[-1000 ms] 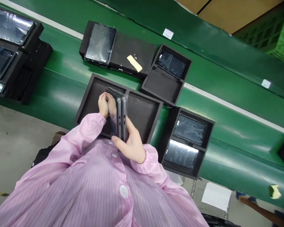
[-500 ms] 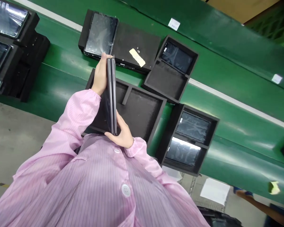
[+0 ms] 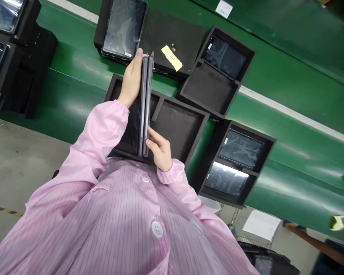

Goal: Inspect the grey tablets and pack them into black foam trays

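Observation:
Two grey tablets stand on edge, side by side, between my hands. My left hand is closed around their far left side, its fingers partly hidden behind them. At the near right end, my right hand grips the tablets with thumb and fingers. Below them lies a black foam tray with a divider, partly covered by my left arm and the tablets. Just beyond my left hand, a tablet with a film-covered screen lies on a black foam block.
A foam tray holding one dark-screened device sits behind; another foam tray at right holds two. Foam trays with tablets are stacked at left. A yellow paper strip lies on black foam. Another person's arm shows lower right.
The tablets and both hands have shifted right in view, while the surroundings slid slightly as the camera moved. My right thumb now lies against the tablets' edge.

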`<state>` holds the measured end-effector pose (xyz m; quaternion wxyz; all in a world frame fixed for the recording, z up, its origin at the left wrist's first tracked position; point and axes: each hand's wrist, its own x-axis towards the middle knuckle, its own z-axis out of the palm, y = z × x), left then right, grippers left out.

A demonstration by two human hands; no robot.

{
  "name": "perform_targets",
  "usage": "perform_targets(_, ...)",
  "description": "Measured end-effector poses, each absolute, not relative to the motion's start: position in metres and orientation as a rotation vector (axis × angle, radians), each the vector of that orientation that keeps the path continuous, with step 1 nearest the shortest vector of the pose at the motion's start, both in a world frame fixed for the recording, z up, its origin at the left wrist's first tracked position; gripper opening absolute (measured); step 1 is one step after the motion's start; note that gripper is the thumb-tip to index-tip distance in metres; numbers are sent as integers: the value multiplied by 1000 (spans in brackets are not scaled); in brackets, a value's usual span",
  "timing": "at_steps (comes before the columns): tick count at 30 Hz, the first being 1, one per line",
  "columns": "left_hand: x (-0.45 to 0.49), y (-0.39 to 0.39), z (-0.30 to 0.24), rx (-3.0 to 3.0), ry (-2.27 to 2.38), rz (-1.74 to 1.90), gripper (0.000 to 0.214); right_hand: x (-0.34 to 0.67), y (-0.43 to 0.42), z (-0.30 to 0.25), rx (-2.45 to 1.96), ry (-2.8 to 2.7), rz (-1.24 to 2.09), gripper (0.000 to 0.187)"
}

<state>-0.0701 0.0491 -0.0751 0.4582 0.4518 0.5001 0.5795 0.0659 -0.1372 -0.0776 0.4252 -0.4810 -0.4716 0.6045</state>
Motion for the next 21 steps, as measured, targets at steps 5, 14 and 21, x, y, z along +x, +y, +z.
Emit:
perform_targets(5, -69, 45, -71, 1145, 1199, 1414, 67, 66, -139, -77, -1228, -1192, 1514, 50)
perform_targets(14, -68, 33, -61, 1146, 1148, 1444, 65, 58, -144, -64, -1351, -1346, 1473, 67)
perform_targets(21, -62, -9, -58, 1239, 1186, 1588, 47, 36, -155, -57, -1508, -1654, 1252, 83)
